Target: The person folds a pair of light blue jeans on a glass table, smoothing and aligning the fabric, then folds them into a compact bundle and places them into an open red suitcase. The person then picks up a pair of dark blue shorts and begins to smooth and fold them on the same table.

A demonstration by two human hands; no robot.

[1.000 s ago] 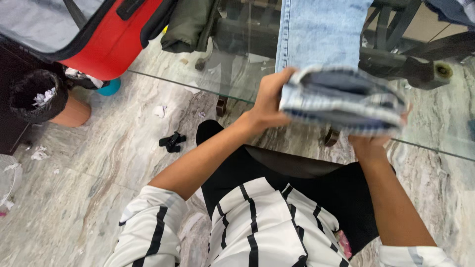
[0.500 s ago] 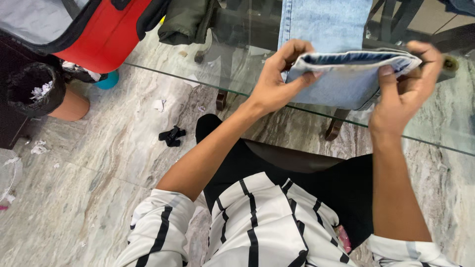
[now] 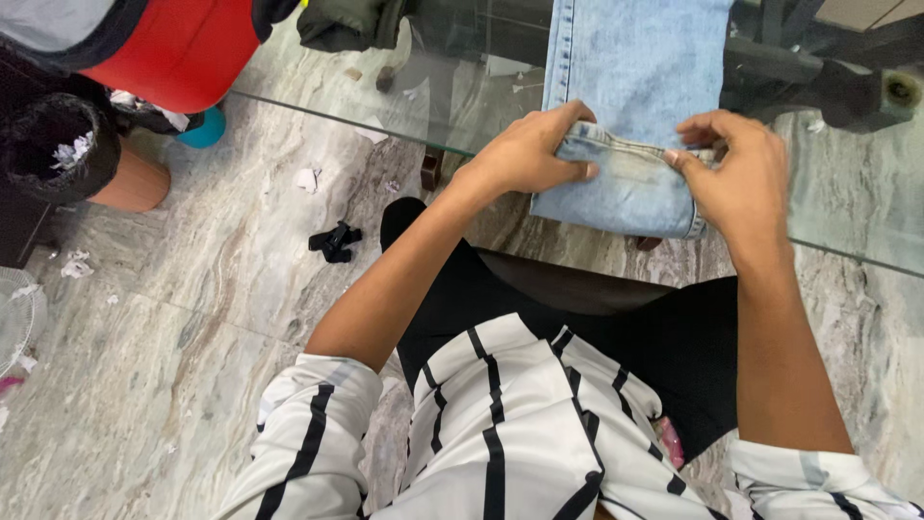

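A black-lined bin (image 3: 53, 144) at the far left holds scraps of white paper, and a tan pot (image 3: 130, 183) stands against it; above them the corner of a red suitcase (image 3: 183, 48) with a grey lining juts into view, its contents hidden. On the glass table (image 3: 385, 96) lie light blue jeans (image 3: 635, 87), stretched away from the person, with the near end folded back into a thick doubled edge that overhangs the table's front edge slightly. The left hand (image 3: 529, 154) pinches that fold at its left end, thumb below and fingers curled over the top, closed on the denim. The right hand (image 3: 736, 178) grips the fold's right end in the same way, fingers bent over the seam. The two hands are near each other, with a short stretch of hem bare between them. A dark olive garment (image 3: 346, 21) sits further back on the glass, well apart from the jeans. The table's left part is bare. Below, the veined marble floor (image 3: 173, 318) shows paper bits and a small black strap (image 3: 334, 241).
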